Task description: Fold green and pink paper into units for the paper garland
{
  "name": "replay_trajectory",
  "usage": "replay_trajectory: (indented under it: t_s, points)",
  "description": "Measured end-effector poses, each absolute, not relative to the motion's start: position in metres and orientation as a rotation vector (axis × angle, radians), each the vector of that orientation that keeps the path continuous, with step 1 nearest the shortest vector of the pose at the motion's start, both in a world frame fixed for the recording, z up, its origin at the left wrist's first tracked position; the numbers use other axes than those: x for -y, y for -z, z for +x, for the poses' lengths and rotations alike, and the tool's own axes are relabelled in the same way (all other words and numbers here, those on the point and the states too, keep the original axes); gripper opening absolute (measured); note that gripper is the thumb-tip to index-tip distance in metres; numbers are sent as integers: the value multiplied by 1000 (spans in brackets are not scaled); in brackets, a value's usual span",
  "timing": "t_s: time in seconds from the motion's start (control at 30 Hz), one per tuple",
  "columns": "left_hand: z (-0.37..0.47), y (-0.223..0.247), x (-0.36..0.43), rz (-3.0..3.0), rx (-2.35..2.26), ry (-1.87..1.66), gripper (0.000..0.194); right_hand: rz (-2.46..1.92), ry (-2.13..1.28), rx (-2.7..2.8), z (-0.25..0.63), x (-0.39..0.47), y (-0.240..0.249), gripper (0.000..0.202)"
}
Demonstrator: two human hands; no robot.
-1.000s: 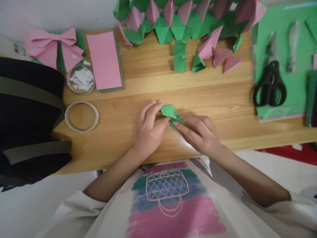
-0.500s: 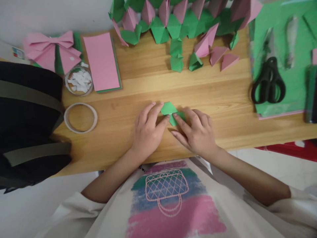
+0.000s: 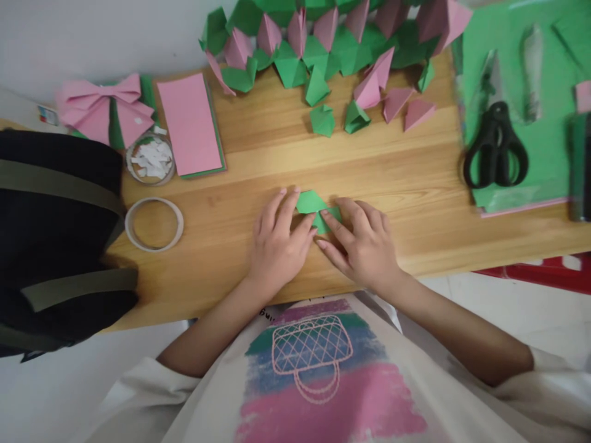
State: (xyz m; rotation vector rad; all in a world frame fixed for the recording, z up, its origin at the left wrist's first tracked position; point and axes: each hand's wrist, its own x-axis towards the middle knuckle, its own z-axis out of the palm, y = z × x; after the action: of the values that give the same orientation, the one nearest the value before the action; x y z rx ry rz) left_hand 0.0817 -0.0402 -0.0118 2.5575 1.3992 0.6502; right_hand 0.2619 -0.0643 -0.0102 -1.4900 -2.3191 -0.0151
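A small piece of folded green paper (image 3: pixel 310 201) lies on the wooden table in front of me, with creased flaps spread to both sides. My left hand (image 3: pixel 279 246) holds its left side, fingertips at the upper left edge and thumb at the lower middle. From the other side my right hand (image 3: pixel 369 243) presses its index fingertip on the centre fold. The right thumb rests just below the paper, and its other fingers cover part of the right flap.
Pink and green folded pieces (image 3: pixel 325 27) stand along the back. Left are a black bag (image 3: pixel 55 203), a tape ring (image 3: pixel 154 249), a bowl of white scraps (image 3: pixel 152 160), a pink paper stack (image 3: pixel 191 126) and a pink bow (image 3: pixel 99 104). Scissors (image 3: pixel 496 147) lie right on green sheets (image 3: pixel 545 166).
The view has shifted slightly. Both hands stay on the green paper with barely any finger movement. Two small green pieces at the back, seemingly touching before, now show a gap between them.
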Motion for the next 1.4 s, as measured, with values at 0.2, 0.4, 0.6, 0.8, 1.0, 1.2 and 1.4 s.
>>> replay_trajectory:
  t_s: [0.2,0.4,0.6,0.8,1.0,1.2,1.4]
  points:
    - [81,12,40,2646,-1405,-626,23,-1510,20,2273,261,65,11,39]
    - [76,14,30,2427,-1400,-731,19,-1490,46,2181,263,67,13,33]
    - [73,12,28,2434,-1328,-832,20,-1570,124,2179,260,64,15,23]
    - [69,9,14,2492,-1257,-720,17,-1581,155,2175,253,54,7,17]
    - [67,11,2,2579,-1157,-742,12,-1529,102,2259,245,46,2,15]
    - [66,16,3,2577,-1155,-768,15,-1528,0,2310,249,42,2,20]
    - [67,14,5,2543,-1200,-748,18,-1490,-5,2291,249,40,4,16]
